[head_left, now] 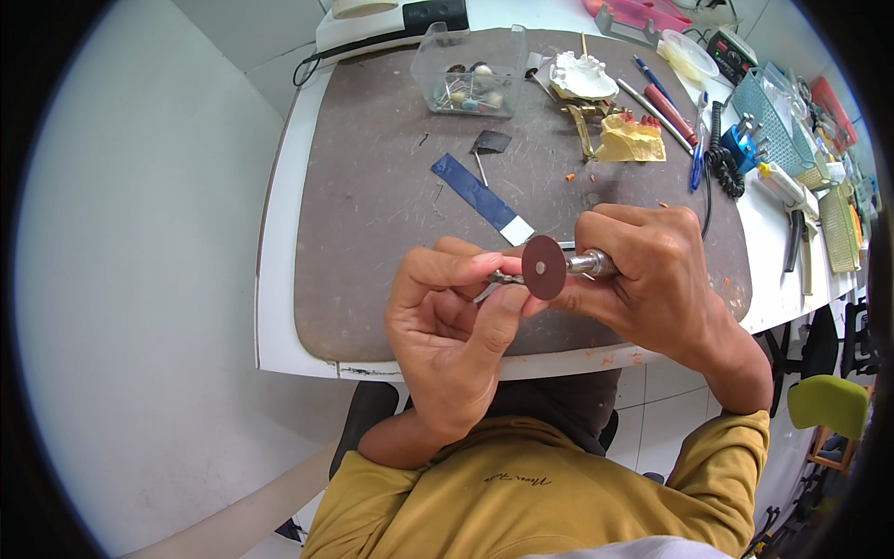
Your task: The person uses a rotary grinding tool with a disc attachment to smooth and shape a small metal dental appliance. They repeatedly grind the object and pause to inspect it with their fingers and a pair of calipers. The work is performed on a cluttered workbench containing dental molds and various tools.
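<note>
My left hand (447, 326) pinches a small silvery metal piece (504, 278), likely dental metalwork, between thumb and fingers. In my right hand (647, 275) is a rotary handpiece (592, 265), gripped near its metal nose. A thin reddish-brown cutting disc (543, 267) is mounted at its tip and faces left. The disc stands right beside the metal piece and partly hides it; whether they touch I cannot tell. Both hands are close together above the near part of the table mat.
Beyond my hands, a blue strip with a white end (480, 197) lies on the brown mat (363, 205). Farther back are a clear box of burs (470, 84), a white plaster cast (582, 76) and a yellow cast (631, 140). Pens (659, 107) and a coiled cord (723, 158) lie right.
</note>
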A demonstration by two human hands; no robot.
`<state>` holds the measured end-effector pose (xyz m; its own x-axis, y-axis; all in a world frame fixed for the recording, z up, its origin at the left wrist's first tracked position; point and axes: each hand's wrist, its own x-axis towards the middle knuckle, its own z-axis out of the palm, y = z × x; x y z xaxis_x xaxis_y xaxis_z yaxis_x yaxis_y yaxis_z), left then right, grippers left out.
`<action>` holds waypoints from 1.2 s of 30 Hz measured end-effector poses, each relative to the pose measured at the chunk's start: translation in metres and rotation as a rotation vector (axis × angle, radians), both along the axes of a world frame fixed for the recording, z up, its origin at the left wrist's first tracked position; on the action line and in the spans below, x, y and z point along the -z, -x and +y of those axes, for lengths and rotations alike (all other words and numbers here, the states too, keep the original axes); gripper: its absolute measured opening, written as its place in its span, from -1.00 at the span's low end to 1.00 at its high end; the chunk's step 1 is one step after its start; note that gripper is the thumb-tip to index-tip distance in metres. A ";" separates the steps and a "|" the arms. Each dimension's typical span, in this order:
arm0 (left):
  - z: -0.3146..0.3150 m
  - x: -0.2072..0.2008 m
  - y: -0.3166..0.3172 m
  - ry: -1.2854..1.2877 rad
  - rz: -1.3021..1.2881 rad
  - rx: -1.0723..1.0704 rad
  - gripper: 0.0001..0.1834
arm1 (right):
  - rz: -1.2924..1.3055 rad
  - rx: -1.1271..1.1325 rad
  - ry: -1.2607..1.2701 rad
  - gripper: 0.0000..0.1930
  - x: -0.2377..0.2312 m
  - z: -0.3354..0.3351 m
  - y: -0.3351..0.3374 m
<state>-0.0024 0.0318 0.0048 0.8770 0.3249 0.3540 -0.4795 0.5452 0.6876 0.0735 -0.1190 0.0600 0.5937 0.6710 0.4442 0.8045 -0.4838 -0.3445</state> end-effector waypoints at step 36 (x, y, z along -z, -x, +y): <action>0.001 0.002 0.000 0.000 -0.024 -0.004 -0.75 | -0.009 -0.014 -0.004 -0.50 -0.002 0.000 0.000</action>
